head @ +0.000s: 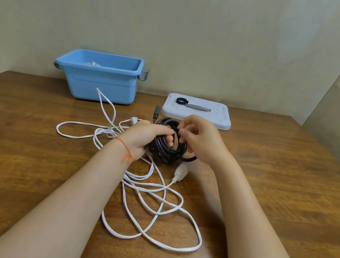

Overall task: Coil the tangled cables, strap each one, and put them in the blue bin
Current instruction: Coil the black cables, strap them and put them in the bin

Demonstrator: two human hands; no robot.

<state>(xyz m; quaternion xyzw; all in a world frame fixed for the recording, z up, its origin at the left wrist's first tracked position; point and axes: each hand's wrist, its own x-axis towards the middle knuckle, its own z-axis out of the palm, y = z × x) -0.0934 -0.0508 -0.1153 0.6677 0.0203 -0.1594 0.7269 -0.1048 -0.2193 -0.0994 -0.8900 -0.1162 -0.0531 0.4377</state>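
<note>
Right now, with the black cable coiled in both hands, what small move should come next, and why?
Probably close the strap round the black coil: the left hand grips the bundle, the right hand pinches a black band at its top.

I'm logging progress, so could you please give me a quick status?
Both hands gripping black coil, strap going on. White cable loose on table, uncoiled. Blue bin unobstructed.

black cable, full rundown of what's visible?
The black cable is wound into a compact multi-loop coil with a smooth, rubbery-looking jacket, held above the wooden table. The left hand grips its left side; the right hand pinches a strand at the top. One dark plug end sticks upward. Whether a strap is on it cannot be told.
</note>
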